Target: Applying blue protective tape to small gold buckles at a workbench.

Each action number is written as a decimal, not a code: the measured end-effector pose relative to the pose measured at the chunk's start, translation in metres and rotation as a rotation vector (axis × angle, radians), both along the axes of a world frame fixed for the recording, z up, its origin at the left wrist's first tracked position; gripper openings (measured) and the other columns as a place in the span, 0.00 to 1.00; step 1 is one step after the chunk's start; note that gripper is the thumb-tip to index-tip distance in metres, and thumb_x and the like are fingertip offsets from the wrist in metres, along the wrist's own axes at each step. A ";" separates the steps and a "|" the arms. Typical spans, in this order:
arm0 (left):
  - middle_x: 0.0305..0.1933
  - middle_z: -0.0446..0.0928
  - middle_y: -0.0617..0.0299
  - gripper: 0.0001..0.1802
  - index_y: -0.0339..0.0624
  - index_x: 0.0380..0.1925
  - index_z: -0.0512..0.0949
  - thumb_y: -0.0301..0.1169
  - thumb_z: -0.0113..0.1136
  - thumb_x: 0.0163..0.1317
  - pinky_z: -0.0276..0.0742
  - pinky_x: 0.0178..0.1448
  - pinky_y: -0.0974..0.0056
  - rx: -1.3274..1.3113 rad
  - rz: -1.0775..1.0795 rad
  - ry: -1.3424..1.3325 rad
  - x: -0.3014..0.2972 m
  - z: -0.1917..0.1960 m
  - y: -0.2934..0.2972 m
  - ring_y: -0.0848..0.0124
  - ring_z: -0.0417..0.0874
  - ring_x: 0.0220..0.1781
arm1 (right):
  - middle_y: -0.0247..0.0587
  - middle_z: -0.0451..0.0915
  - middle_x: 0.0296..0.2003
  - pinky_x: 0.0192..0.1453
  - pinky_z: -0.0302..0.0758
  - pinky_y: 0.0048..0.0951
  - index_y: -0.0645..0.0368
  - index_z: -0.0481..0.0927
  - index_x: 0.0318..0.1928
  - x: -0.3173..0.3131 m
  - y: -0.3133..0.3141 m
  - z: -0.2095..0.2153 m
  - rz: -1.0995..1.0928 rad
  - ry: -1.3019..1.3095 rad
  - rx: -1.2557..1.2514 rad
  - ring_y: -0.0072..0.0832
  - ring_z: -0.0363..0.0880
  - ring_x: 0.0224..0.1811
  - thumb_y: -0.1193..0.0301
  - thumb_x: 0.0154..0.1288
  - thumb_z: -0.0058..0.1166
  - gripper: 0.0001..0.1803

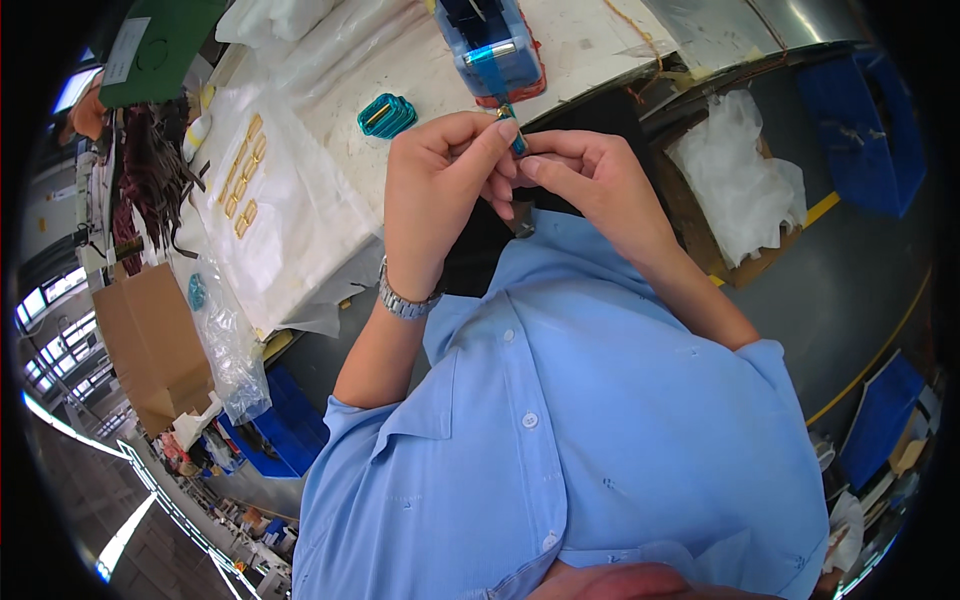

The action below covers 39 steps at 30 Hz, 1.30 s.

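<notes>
A small gold metal piece with blue film on it (517, 144) is pinched between my hands, near the table's front edge. My left hand (440, 165) is closed, thumb and forefinger gripping its upper end. My right hand (590, 175) is closed too, its fingertips meeting at the lower end, where the fingers partly hide it. Just beyond stands a blue tape dispenser (490, 68), with a strip of blue film (488, 72) running down toward the piece. Left of my left hand lies a small stack of teal-wrapped buckles (387, 117).
Several gold buckles (240, 185) lie in rows on a white sheet (300, 205) at the left. A cardboard box (155, 345) and clear plastic bag (232, 350) are lower left. At the right are a carton with white wrapping (740, 175) and a blue bin (862, 130).
</notes>
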<state>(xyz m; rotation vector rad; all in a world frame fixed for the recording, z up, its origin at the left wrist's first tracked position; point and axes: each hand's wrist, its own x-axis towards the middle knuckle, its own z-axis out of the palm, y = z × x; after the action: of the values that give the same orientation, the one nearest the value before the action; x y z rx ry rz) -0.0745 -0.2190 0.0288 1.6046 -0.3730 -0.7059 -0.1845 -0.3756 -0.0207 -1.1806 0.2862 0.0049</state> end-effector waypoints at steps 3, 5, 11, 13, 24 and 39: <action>0.27 0.83 0.62 0.15 0.30 0.35 0.87 0.32 0.66 0.77 0.82 0.26 0.71 -0.016 -0.003 0.071 0.005 0.004 0.000 0.77 0.83 0.22 | 0.45 0.93 0.45 0.58 0.83 0.23 0.72 0.87 0.57 0.001 -0.004 0.007 0.023 -0.005 0.021 0.22 0.90 0.49 0.71 0.78 0.62 0.16; 0.27 0.83 0.62 0.15 0.30 0.34 0.86 0.33 0.66 0.77 0.82 0.26 0.70 -0.020 -0.007 0.106 0.007 0.006 0.001 0.77 0.83 0.22 | 0.46 0.93 0.45 0.59 0.83 0.24 0.72 0.87 0.57 0.003 -0.007 0.008 0.034 -0.015 0.035 0.24 0.91 0.50 0.71 0.78 0.63 0.16; 0.28 0.82 0.62 0.14 0.32 0.36 0.85 0.34 0.66 0.78 0.84 0.25 0.68 0.015 -0.010 0.117 0.009 0.005 0.005 0.76 0.82 0.22 | 0.51 0.92 0.50 0.63 0.84 0.31 0.73 0.84 0.61 0.020 -0.026 0.000 0.167 -0.061 -0.109 0.31 0.91 0.55 0.73 0.73 0.68 0.21; 0.27 0.82 0.63 0.14 0.34 0.34 0.85 0.34 0.66 0.78 0.84 0.25 0.68 0.009 0.006 0.156 0.008 0.007 0.005 0.76 0.82 0.22 | 0.47 0.89 0.56 0.69 0.82 0.31 0.71 0.78 0.70 0.026 -0.028 -0.002 0.138 -0.192 -0.140 0.28 0.88 0.59 0.77 0.70 0.71 0.30; 0.24 0.80 0.65 0.18 0.35 0.27 0.83 0.36 0.68 0.76 0.81 0.23 0.70 0.011 -0.119 0.288 0.042 0.008 0.002 0.77 0.81 0.19 | 0.44 0.90 0.55 0.67 0.84 0.31 0.70 0.80 0.69 0.038 -0.025 0.003 0.114 -0.303 -0.180 0.27 0.89 0.56 0.78 0.69 0.71 0.29; 0.39 0.87 0.58 0.15 0.36 0.53 0.85 0.18 0.70 0.66 0.86 0.39 0.67 0.074 0.113 -0.923 0.002 -0.004 0.006 0.71 0.90 0.35 | 0.41 0.94 0.41 0.50 0.85 0.22 0.69 0.90 0.56 0.041 -0.007 0.007 -0.108 -0.261 -0.168 0.18 0.90 0.44 0.69 0.70 0.74 0.19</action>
<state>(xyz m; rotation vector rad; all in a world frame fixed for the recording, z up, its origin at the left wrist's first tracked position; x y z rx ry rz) -0.0728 -0.2132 0.0253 1.9359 -0.9140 0.1574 -0.1430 -0.3824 -0.0140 -1.3157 0.1214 -0.2706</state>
